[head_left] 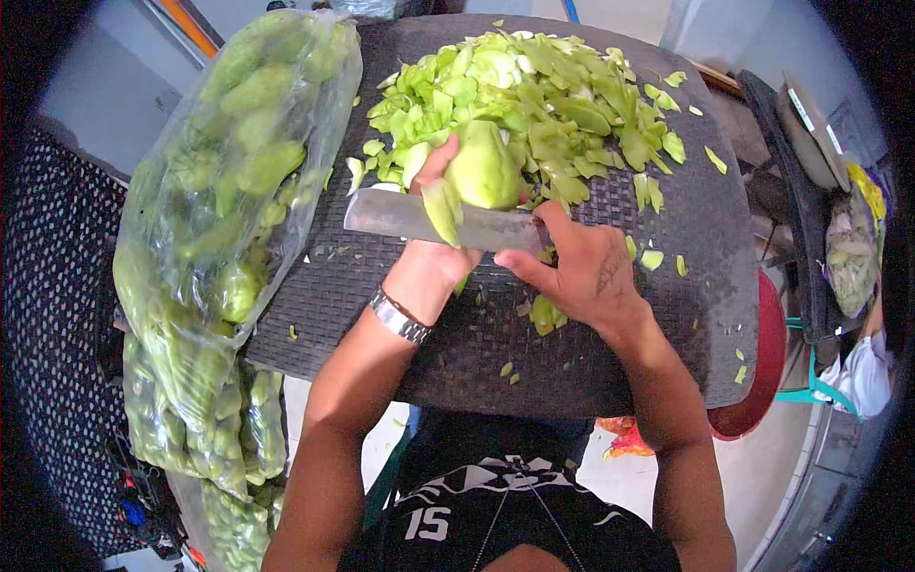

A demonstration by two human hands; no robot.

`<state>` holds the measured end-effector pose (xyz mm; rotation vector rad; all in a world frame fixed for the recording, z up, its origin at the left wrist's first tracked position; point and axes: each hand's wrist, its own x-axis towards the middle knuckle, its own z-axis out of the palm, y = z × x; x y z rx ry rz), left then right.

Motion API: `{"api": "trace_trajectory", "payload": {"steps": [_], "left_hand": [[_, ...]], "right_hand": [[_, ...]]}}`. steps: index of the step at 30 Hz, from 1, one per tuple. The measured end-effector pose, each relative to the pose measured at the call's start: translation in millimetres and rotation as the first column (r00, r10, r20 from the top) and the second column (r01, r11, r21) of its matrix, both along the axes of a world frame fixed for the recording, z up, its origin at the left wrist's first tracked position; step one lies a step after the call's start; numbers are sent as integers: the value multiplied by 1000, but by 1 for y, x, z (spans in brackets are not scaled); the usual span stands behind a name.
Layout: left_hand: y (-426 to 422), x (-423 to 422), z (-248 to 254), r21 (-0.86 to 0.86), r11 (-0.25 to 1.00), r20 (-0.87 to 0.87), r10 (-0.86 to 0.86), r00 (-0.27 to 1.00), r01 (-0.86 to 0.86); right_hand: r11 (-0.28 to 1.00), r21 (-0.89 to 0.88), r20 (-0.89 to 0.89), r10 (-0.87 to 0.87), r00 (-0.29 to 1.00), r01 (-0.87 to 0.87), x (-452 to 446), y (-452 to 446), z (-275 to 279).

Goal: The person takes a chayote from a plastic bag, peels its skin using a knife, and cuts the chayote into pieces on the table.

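Green fruit (486, 170): held over counter (667, 315), just before peelings (572, 95).
Left hand (437, 261): curled around green fruit.
Knife (393, 214): crossing left hand, bearing peel slice (442, 215).
Right hand (583, 262): closed around knife's end.
Plastic bag (253, 133): beside peelings, bulging.

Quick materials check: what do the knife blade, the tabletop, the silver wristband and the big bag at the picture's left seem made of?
Knife blade: probably steel; grey with a dull sheen.
Tabletop: dark woven strips, perhaps synthetic rattan; the weave shows, the fibre is uncertain.
Wristband: likely polished metal; shiny links.
Bag: clear, thin plastic, judging by creases, glare and visible contents.
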<state>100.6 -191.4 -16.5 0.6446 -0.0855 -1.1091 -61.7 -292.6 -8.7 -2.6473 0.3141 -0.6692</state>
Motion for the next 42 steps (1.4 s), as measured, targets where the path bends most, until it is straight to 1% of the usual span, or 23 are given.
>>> {"api": "trace_trajectory", "payload": {"steps": [4, 7, 10, 13, 16, 20, 22, 24, 25, 26, 27, 29, 31, 32, 34, 35, 36, 38, 41, 42], "left_hand": [[1, -2, 1, -6, 1000, 8, 14, 1000, -14], [2, -5, 5, 13, 1000, -27, 3, 1000, -2], [-1, 3, -6, -10, 1000, -46, 17, 999, -17], [4, 14, -12, -44, 999, -45, -22, 999, 20], [5, 23, -7, -26, 999, -70, -28, 997, 26], [4, 18, 3, 45, 999, -47, -17, 999, 19], [-1, 9, -4, 23, 998, -30, -61, 998, 62], [-1, 1, -4, 31, 996, -36, -86, 996, 87], [2, -1, -1, 45, 993, 10, -107, 994, 107], [3, -1, 3, 54, 991, 59, -126, 990, 123], [3, 0, 8, 63, 988, 111, -147, 983, 140], [1, -1, 13, 34, 984, 96, -176, 980, 173], [1, 0, 11, 18, 984, 100, -176, 979, 175], [0, -3, 11, 48, 988, 95, -152, 984, 148], [-3, -8, 13, 110, 990, 87, -102, 991, 92], [-3, -7, 7, 89, 993, 91, -87, 992, 79], [-3, -3, -5, 69, 995, 94, -74, 993, 67], [-2, -2, -11, 39, 997, 84, -75, 994, 72], [-2, -8, 0, 21, 995, 55, -98, 994, 97], [-2, -10, 3, 31, 995, 54, -95, 994, 94]], "right_hand": [[998, -54, -23, -19, 1000, 18, -1, 0, 0], [993, -116, 36, -32, 999, 35, 1, -3, -1], [990, -130, 20, -61, 998, 63, 0, -17, -6], [990, -126, 83, -56, 995, 66, 1, -31, -10], [976, -156, -47, -163, 986, 154, -2, -50, -11], [983, -104, -49, -155, 987, 149, 0, -53, -11], [985, -98, -23, -143, 990, 140, 3, -39, -10], [986, -109, -27, -131, 991, 128, 0, -46, -10], [986, -111, -31, -127, 991, 123, -2, -50, -9], [958, -30, -167, -286, 944, 285, -3, -58, -4], [944, 15, -172, -322, 931, 329, -6, -73, -5], [902, 98, -187, -398, 898, 420, -18, -101, -10], [911, 267, -4, -325, 946, 314, -16, -101, -12], [906, 346, 92, -291, 952, 243, -14, -99, -14], [927, 294, 45, -259, 965, 235, -10, -79, -6], [935, 268, 19, -245, 969, 231, -9, -66, -1], [958, 214, -2, -195, 981, 191, -8, -54, 3], [989, 105, -50, -101, 994, 106, -7, -32, 8], [999, 51, 73, -14, 997, 10, -2, -26, -1], [999, 33, 65, -13, 998, 10, -3, -26, -1]]}}
